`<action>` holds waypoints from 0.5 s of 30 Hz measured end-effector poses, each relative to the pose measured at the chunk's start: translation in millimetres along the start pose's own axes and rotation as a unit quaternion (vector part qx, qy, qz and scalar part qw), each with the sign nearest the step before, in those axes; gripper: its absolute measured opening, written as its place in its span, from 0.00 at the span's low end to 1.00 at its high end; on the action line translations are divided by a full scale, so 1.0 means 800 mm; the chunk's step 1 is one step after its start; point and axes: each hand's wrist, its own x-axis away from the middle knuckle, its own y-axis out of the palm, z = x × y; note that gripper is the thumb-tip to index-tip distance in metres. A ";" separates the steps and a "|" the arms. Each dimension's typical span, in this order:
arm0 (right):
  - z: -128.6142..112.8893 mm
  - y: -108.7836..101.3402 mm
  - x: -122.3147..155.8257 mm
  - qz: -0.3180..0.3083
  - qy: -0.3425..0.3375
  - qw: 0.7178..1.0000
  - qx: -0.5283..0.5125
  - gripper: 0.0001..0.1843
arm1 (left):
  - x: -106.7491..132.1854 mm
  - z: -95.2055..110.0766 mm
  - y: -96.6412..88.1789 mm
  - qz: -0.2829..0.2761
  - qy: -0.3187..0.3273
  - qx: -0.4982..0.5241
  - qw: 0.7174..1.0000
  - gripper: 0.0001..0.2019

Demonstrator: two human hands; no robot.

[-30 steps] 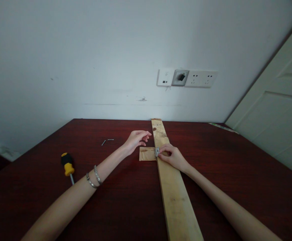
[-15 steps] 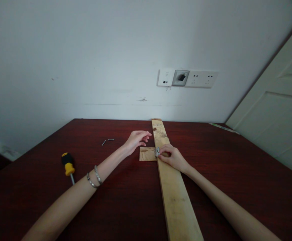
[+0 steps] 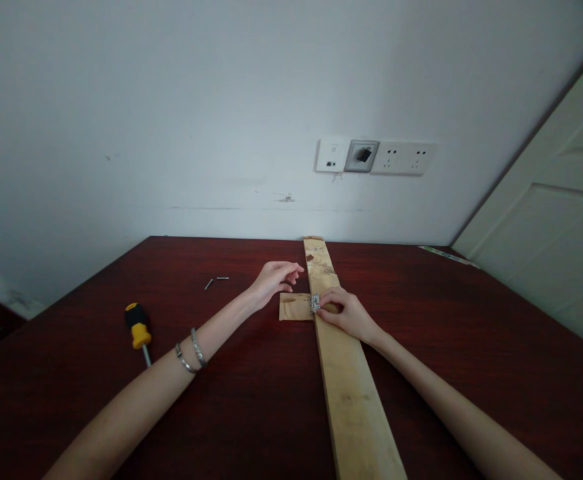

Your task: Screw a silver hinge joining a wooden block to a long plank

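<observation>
A long pale wooden board [image 3: 354, 393] runs from the near edge up to the wall, and a short wood block [image 3: 294, 307] lies against its left side. Across the place where they meet sits a small metal hinge [image 3: 314, 303]. My right hand [image 3: 344, 312] rests over the board, thumb and fingertips closed on the hinge's right edge. Left of the board, above the short block, my left hand [image 3: 275, 280] hovers with its fingers loosely bent and the thumb apart. Nothing shows in it.
Two screws [image 3: 216, 281] lie left of my left hand. A yellow and black screwdriver [image 3: 138, 327] lies further left, its shaft partly behind my left forearm. The dark red tabletop [image 3: 251, 413] ends at a white wall with sockets [image 3: 376, 157]. At right stands a panelled door [image 3: 561, 220].
Both hands keep nearly the same pose. The whole view has shifted very slightly; the board, block and hinge stay in place.
</observation>
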 end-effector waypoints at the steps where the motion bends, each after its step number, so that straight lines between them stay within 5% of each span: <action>1: 0.000 -0.001 0.000 -0.002 0.001 1.000 0.001 0.01 | -0.001 -0.001 -0.001 -0.002 -0.001 0.000 1.000 0.14; 10: -0.011 -0.012 0.000 0.002 0.038 0.999 -0.007 0.10 | -0.001 -0.001 -0.004 -0.009 0.003 -0.004 1.000 0.12; 15: -0.007 -0.013 0.000 0.034 0.082 0.995 -0.048 0.14 | 0.004 0.024 -0.010 -0.011 0.032 -0.032 0.999 0.10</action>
